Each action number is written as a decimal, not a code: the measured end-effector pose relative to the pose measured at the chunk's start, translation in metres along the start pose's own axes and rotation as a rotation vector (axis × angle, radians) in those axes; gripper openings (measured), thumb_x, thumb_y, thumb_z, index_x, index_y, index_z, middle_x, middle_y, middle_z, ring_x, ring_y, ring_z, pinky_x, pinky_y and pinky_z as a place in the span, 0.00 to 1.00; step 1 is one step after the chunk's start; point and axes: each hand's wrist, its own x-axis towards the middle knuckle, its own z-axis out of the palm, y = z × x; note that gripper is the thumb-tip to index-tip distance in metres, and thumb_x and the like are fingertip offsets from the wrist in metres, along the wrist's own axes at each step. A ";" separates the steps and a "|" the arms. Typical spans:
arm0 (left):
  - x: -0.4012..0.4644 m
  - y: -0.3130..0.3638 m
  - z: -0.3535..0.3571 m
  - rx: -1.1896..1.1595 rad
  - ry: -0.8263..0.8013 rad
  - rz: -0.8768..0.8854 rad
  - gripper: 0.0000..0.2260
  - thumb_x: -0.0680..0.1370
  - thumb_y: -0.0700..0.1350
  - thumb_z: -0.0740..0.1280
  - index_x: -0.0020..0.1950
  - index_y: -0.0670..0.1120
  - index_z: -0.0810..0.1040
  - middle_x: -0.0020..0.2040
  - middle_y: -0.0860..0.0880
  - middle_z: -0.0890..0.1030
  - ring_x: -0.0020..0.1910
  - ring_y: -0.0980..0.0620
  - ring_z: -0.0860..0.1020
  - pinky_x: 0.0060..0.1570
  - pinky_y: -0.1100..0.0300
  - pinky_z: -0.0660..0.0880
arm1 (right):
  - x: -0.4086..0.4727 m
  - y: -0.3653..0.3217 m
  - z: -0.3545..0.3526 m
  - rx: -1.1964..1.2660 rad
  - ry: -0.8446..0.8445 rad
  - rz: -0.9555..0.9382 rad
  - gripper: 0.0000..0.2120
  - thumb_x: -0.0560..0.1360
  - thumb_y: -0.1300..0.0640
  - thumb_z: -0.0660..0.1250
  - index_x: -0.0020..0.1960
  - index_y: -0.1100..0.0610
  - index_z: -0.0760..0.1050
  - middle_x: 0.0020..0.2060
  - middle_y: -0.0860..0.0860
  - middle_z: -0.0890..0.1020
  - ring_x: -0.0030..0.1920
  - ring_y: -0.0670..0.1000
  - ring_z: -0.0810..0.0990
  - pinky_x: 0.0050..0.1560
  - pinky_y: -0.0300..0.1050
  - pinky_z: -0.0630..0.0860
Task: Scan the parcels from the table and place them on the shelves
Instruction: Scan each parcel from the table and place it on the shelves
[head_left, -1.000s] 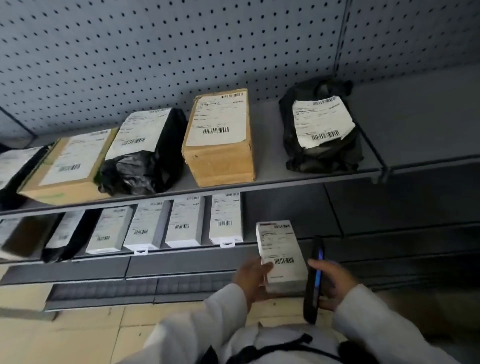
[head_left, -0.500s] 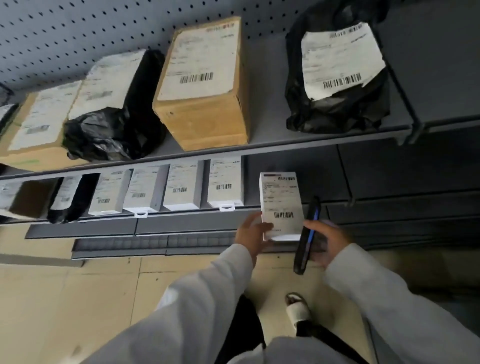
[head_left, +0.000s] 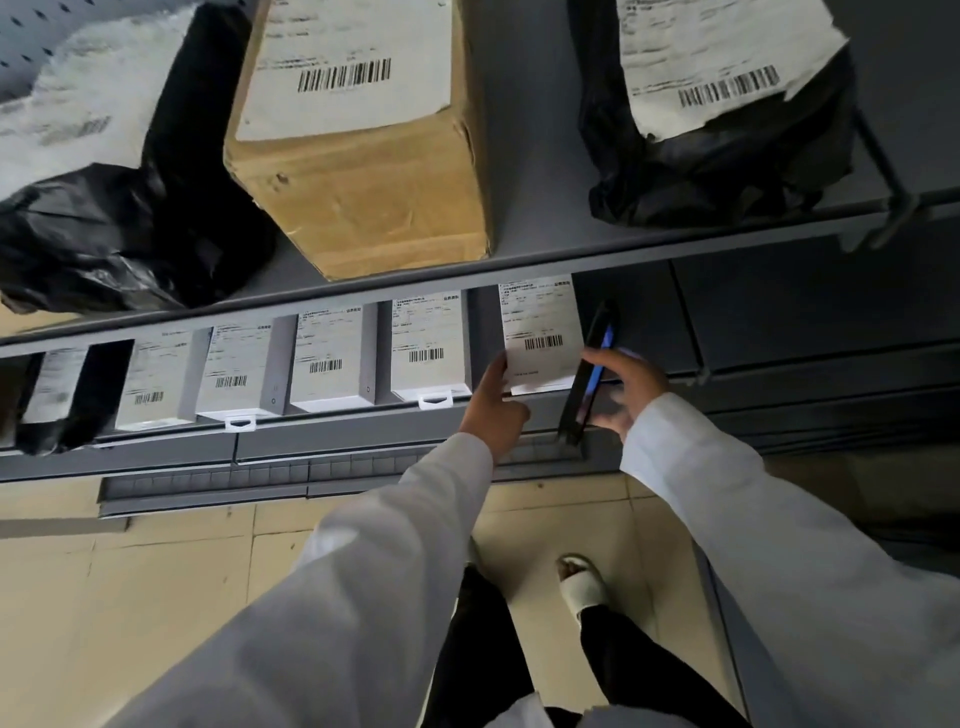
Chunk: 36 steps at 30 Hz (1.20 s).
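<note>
The left hand (head_left: 493, 402) holds the white parcel (head_left: 540, 335) by its lower left corner — upright, label out, on the lower shelf (head_left: 337, 441) just right of the row of white boxes (head_left: 428, 351). The right hand (head_left: 626, 387) grips the scanner (head_left: 589, 374), touching the parcel's right edge — so the left hand is the one to let go.

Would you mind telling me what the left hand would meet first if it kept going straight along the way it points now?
The left hand already holds the white box and points into the lower shelf. Going on, the box would probably meet the shelf's dark back, though depth there is unclear.
</note>
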 end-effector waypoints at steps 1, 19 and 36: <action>0.002 -0.002 -0.002 -0.002 -0.015 0.008 0.36 0.72 0.24 0.57 0.77 0.51 0.63 0.68 0.48 0.73 0.48 0.58 0.75 0.32 0.78 0.72 | 0.002 0.001 -0.001 0.010 0.005 -0.007 0.03 0.76 0.60 0.71 0.47 0.56 0.77 0.44 0.57 0.76 0.38 0.57 0.77 0.45 0.60 0.80; 0.009 -0.010 -0.006 -0.082 -0.065 0.067 0.36 0.69 0.23 0.59 0.73 0.49 0.68 0.66 0.48 0.77 0.58 0.52 0.76 0.49 0.61 0.74 | 0.002 0.005 -0.005 0.071 -0.048 -0.062 0.03 0.76 0.59 0.70 0.48 0.57 0.76 0.40 0.56 0.78 0.38 0.55 0.78 0.46 0.57 0.78; -0.139 -0.089 -0.053 -0.760 0.063 -0.085 0.27 0.70 0.32 0.67 0.68 0.46 0.74 0.69 0.47 0.75 0.64 0.44 0.77 0.57 0.49 0.79 | -0.067 0.073 -0.002 -0.061 -0.137 0.066 0.08 0.74 0.62 0.70 0.40 0.52 0.76 0.35 0.53 0.78 0.38 0.53 0.80 0.36 0.46 0.76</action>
